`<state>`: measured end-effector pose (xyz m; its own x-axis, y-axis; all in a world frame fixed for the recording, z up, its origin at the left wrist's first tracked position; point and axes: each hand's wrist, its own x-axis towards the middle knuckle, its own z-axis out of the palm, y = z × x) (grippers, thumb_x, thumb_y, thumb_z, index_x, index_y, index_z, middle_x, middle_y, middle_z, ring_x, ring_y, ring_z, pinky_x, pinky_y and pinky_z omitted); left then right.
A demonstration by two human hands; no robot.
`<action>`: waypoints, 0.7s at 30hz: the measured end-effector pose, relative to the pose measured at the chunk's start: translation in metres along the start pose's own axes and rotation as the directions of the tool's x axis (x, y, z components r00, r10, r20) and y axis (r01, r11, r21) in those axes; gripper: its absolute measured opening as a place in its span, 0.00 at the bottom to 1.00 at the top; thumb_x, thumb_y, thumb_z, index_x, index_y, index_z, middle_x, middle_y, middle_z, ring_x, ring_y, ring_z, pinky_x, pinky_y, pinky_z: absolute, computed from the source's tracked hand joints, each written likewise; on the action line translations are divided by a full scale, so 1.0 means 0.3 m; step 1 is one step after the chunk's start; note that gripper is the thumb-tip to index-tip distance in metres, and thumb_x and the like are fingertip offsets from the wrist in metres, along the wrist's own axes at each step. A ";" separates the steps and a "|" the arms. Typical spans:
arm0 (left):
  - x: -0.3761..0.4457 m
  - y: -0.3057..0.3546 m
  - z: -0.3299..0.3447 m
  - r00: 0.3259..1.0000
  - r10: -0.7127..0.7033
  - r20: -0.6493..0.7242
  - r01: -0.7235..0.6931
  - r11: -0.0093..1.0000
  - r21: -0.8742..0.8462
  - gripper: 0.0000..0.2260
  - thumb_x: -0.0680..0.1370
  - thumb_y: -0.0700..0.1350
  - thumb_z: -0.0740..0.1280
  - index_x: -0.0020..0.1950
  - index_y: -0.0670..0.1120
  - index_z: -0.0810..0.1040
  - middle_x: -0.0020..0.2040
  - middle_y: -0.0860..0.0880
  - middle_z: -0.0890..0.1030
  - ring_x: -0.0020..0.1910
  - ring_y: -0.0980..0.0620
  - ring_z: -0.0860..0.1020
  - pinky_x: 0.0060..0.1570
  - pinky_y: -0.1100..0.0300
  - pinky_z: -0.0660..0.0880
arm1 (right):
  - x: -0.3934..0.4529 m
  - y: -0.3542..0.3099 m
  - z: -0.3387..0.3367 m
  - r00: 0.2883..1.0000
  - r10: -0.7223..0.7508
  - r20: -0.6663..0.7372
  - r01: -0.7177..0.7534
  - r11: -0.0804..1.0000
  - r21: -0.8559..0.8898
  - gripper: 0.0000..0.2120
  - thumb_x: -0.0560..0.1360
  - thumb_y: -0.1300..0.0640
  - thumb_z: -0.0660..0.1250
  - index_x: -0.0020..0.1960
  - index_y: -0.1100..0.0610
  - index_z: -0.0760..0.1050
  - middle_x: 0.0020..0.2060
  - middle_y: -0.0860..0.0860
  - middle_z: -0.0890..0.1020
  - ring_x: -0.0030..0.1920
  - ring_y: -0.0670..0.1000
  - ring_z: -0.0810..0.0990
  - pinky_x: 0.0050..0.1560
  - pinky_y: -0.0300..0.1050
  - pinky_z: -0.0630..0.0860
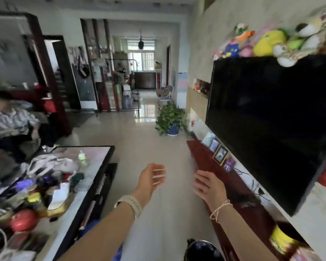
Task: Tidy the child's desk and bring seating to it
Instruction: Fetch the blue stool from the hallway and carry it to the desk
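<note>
**A:** What is around you?

**B:** A long living room with a pale tiled floor (154,147) running to a far window. On my right a big dark television (271,119) hangs on the wall, with a row of soft toys (267,42) along its top edge. Under it runs a red-brown cabinet (215,166) with small framed pictures (219,155) leaning on its top. On my left is a black-edged coffee table (94,166), crowded and blurred.

**A:** Any containers?

**B:** A blue pot (172,130) on the floor by the right wall holds a leafy green plant (169,117). On the table a small greenish bottle (82,159) stands upright; I cannot tell its contents. A red round thing (23,220) lies near the table's front, too blurred to name.

**A:** And your hands?

**B:** Both are out in front of me, over the floor, holding nothing. My left hand (151,178) has its fingers loose and slightly bent. My right hand (208,185) is spread flat, near the cabinet's edge.

**A:** The child's desk, the seating?

**B:** I cannot pick out either from here.
</note>
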<state>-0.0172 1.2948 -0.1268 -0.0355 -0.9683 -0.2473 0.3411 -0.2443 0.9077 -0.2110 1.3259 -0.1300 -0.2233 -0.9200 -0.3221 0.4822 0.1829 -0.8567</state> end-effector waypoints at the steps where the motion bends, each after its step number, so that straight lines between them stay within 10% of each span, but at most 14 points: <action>1: 0.077 0.027 -0.054 1.000 -0.008 -0.021 0.008 1.000 -0.007 0.16 0.80 0.49 0.56 0.45 0.42 0.80 0.43 0.44 0.80 0.39 0.47 0.77 0.40 0.57 0.75 | 0.072 0.016 0.066 1.000 -0.005 0.019 0.005 1.000 -0.002 0.10 0.79 0.59 0.57 0.48 0.60 0.77 0.50 0.56 0.80 0.44 0.57 0.79 0.46 0.50 0.75; 21: 1.733 0.531 -0.146 0.998 -0.063 0.008 0.063 0.998 0.024 0.16 0.81 0.49 0.56 0.45 0.42 0.78 0.43 0.43 0.78 0.39 0.47 0.75 0.41 0.58 0.72 | 1.636 -0.204 0.859 1.000 0.012 0.003 -0.012 1.000 0.015 0.11 0.78 0.58 0.58 0.42 0.59 0.77 0.43 0.55 0.79 0.42 0.56 0.79 0.43 0.49 0.77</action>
<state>0.0598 0.7546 -0.1254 -0.0642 -0.9514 -0.3012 0.3157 -0.3057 0.8983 -0.1318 0.7738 -0.1318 -0.2151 -0.9186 -0.3314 0.4974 0.1889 -0.8467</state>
